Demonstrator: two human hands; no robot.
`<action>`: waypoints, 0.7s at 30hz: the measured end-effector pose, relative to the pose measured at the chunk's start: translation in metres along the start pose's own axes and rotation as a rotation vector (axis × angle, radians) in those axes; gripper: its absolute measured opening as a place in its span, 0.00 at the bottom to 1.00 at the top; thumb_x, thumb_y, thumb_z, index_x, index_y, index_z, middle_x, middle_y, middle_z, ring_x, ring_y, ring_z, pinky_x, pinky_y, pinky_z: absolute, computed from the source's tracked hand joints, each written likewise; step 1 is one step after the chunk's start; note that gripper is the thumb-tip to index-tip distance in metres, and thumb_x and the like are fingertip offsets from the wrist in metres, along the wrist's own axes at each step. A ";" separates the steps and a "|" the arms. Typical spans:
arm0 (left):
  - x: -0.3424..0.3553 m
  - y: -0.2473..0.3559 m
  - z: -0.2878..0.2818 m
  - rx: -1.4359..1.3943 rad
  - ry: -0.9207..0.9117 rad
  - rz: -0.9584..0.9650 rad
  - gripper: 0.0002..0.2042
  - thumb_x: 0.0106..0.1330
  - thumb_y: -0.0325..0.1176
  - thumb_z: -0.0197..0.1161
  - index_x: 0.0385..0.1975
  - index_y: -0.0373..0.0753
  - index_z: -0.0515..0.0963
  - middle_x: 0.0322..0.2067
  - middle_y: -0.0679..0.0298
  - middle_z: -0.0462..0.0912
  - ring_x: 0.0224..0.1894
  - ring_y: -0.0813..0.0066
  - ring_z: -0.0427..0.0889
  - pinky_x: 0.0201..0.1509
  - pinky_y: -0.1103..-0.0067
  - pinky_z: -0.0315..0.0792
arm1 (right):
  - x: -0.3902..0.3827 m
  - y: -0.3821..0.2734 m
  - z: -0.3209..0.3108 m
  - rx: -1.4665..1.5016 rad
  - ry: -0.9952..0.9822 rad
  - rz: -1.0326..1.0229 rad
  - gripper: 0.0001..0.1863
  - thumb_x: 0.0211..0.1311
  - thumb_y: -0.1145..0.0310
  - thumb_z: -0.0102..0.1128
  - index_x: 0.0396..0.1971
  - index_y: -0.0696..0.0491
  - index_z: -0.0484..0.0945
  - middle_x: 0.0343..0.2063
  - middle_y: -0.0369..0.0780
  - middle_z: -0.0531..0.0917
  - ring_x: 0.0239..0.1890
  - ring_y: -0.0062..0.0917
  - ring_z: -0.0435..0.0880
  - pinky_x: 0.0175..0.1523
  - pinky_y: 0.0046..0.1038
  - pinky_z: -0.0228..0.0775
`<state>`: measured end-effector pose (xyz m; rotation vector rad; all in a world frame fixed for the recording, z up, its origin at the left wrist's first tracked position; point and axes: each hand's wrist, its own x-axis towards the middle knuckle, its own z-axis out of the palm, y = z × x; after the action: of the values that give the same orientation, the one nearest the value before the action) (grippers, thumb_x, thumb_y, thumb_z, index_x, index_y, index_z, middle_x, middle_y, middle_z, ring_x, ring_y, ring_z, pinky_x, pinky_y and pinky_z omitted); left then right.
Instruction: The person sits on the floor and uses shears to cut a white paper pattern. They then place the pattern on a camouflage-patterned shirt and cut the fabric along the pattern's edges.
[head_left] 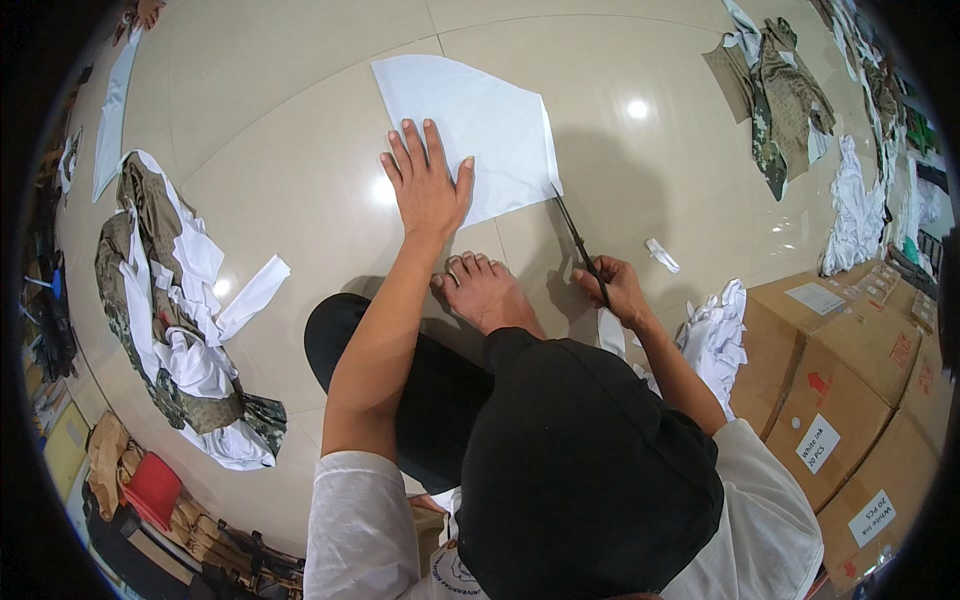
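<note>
A white fabric piece [500, 140] lies flat on the tiled floor. My left hand [428, 190] rests on its left part, open, fingers spread. My right hand [615, 290] is closed round the handles of dark scissors [575, 230], whose tips meet the fabric's right edge near the lower corner. My bare foot [485, 298] is on the floor just below the fabric, between my hands. My legs in black cloth [590, 460] fill much of the lower middle. A small white scrap [662, 255] lies right of the scissors.
Camouflage and white cloth piles lie left [185, 350] and upper right [775, 90]. A white strip [115, 110] is upper left, beside part of another person [148, 14]. White scraps [715, 330] lie by cardboard boxes [840, 350] at right. A red item [152, 485] sits lower left.
</note>
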<state>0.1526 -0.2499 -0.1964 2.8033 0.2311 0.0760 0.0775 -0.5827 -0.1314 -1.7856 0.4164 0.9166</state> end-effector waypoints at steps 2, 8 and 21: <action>0.000 0.000 0.000 0.010 -0.001 -0.001 0.42 0.78 0.59 0.48 0.80 0.33 0.49 0.80 0.38 0.43 0.82 0.34 0.38 0.81 0.44 0.31 | 0.000 -0.003 0.001 0.016 0.001 0.004 0.23 0.63 0.57 0.77 0.21 0.50 0.71 0.15 0.32 0.75 0.17 0.14 0.72 0.22 0.22 0.61; 0.000 0.001 -0.001 0.029 -0.015 -0.008 0.42 0.78 0.59 0.48 0.81 0.33 0.48 0.80 0.39 0.43 0.82 0.35 0.37 0.81 0.44 0.31 | 0.002 0.000 -0.001 0.014 -0.005 -0.001 0.22 0.64 0.58 0.76 0.21 0.50 0.71 0.15 0.31 0.75 0.17 0.14 0.72 0.22 0.22 0.61; 0.000 0.003 -0.003 0.027 -0.028 -0.015 0.42 0.78 0.58 0.47 0.81 0.33 0.48 0.80 0.39 0.43 0.82 0.36 0.37 0.81 0.43 0.31 | 0.001 -0.003 -0.003 -0.048 0.008 -0.013 0.20 0.63 0.57 0.75 0.22 0.52 0.74 0.15 0.32 0.74 0.16 0.15 0.72 0.22 0.23 0.60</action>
<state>0.1524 -0.2515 -0.1924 2.8276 0.2478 0.0310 0.0816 -0.5845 -0.1300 -1.8338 0.3904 0.9173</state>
